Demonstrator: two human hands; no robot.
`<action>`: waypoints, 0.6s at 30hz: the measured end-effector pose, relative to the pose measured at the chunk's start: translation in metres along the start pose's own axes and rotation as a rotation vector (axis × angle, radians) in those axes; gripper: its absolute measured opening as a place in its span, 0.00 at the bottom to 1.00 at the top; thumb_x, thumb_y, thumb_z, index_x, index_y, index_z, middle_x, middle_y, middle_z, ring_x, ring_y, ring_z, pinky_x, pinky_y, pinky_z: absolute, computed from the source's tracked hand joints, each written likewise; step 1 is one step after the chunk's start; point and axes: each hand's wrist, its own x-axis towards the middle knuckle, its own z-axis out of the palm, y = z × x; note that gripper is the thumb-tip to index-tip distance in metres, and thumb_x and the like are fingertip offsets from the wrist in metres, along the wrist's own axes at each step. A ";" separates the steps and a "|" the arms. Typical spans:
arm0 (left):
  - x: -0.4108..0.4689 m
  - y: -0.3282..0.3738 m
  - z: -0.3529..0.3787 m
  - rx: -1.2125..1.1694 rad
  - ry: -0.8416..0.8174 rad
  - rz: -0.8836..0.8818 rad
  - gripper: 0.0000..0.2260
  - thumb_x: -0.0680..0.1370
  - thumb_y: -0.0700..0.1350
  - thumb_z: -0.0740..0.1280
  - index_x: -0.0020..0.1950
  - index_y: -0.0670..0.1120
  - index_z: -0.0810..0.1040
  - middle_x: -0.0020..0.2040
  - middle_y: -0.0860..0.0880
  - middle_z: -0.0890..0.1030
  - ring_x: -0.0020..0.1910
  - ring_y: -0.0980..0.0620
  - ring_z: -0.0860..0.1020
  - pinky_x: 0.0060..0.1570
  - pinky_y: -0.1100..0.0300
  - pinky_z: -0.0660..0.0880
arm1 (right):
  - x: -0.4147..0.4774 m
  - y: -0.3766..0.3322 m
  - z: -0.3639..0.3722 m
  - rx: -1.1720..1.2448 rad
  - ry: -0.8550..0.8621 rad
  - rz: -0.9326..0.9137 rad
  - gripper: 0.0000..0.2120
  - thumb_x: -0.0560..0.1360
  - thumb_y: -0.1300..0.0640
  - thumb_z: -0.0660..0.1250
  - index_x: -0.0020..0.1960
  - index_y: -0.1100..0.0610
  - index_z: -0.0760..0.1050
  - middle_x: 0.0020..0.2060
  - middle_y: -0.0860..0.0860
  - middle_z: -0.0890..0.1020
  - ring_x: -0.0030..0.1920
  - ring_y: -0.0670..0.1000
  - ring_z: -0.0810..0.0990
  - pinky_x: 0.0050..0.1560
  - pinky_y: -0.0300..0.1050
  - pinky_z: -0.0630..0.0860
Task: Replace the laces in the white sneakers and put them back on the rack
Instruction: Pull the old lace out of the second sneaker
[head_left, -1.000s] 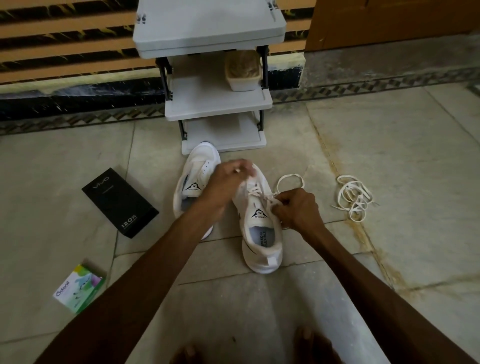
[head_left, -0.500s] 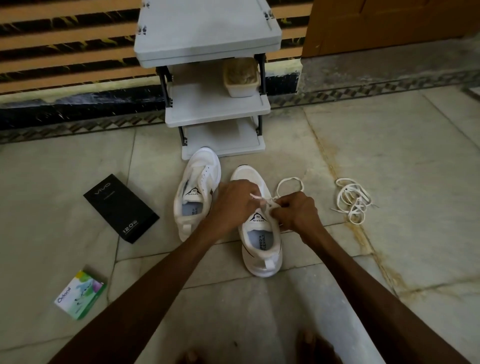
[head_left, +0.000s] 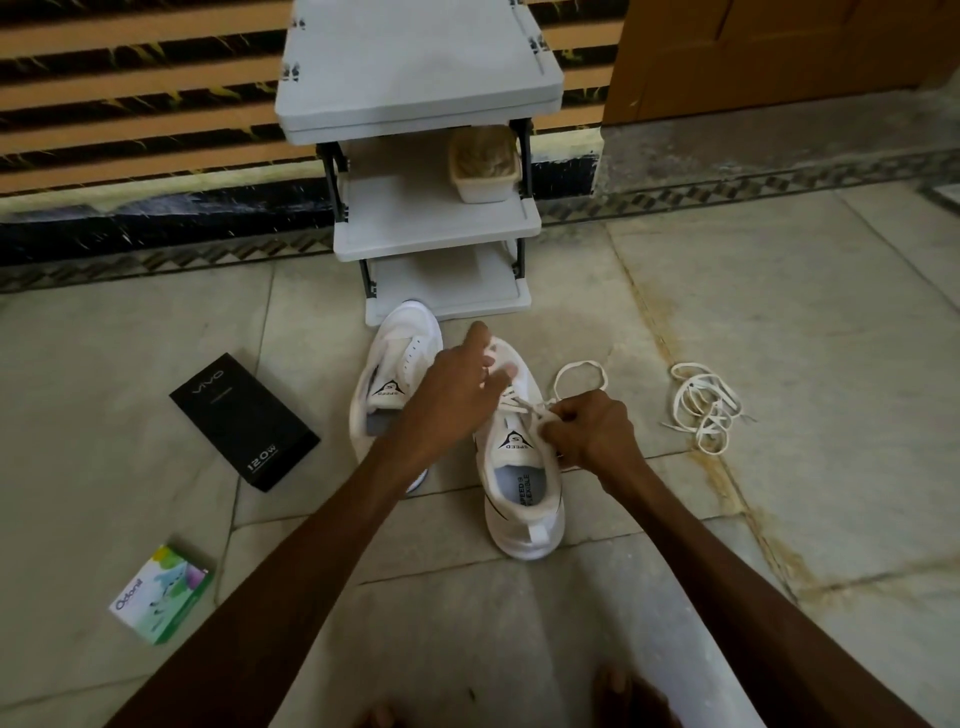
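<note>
Two white sneakers stand side by side on the floor before the grey shoe rack (head_left: 436, 218). The left sneaker (head_left: 395, 379) has no lace in its eyelets. The right sneaker (head_left: 524, 488) is partly laced. My right hand (head_left: 592, 431) pinches the white lace (head_left: 576, 374) beside the tongue; a loop of it lies on the floor past the shoe. My left hand (head_left: 457, 395) hovers over the right sneaker's toe with fingers spread and holds nothing. A loose bundle of white laces (head_left: 704, 408) lies to the right.
A black phone box (head_left: 244, 421) lies left of the sneakers. A small green and white carton (head_left: 161, 595) sits nearer, at the left. A beige tub (head_left: 485, 163) stands on the rack's middle shelf. My bare feet (head_left: 623, 701) show at the bottom edge.
My left hand has let go at the lacing and lifted forward over the toe with fingers spread. My right hand keeps its pinch on the lace, nearly still.
</note>
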 end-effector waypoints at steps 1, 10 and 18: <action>0.000 -0.003 0.004 0.116 -0.046 0.055 0.15 0.78 0.49 0.67 0.59 0.43 0.69 0.51 0.47 0.78 0.48 0.49 0.77 0.47 0.55 0.75 | 0.000 -0.001 0.000 -0.028 0.000 -0.007 0.05 0.68 0.57 0.70 0.38 0.57 0.83 0.32 0.57 0.84 0.33 0.55 0.84 0.42 0.53 0.82; 0.008 -0.006 0.013 0.393 -0.192 0.113 0.12 0.76 0.48 0.69 0.54 0.43 0.83 0.51 0.42 0.80 0.52 0.44 0.78 0.47 0.57 0.72 | -0.005 -0.006 -0.002 -0.155 0.028 -0.040 0.08 0.70 0.54 0.70 0.40 0.58 0.84 0.33 0.57 0.84 0.36 0.53 0.82 0.39 0.44 0.78; 0.015 0.004 -0.025 -0.446 0.176 -0.264 0.12 0.80 0.40 0.59 0.37 0.48 0.73 0.37 0.52 0.74 0.39 0.53 0.71 0.41 0.59 0.67 | -0.005 -0.002 -0.003 -0.164 0.042 -0.045 0.08 0.70 0.55 0.70 0.40 0.59 0.83 0.33 0.57 0.84 0.35 0.54 0.82 0.41 0.48 0.81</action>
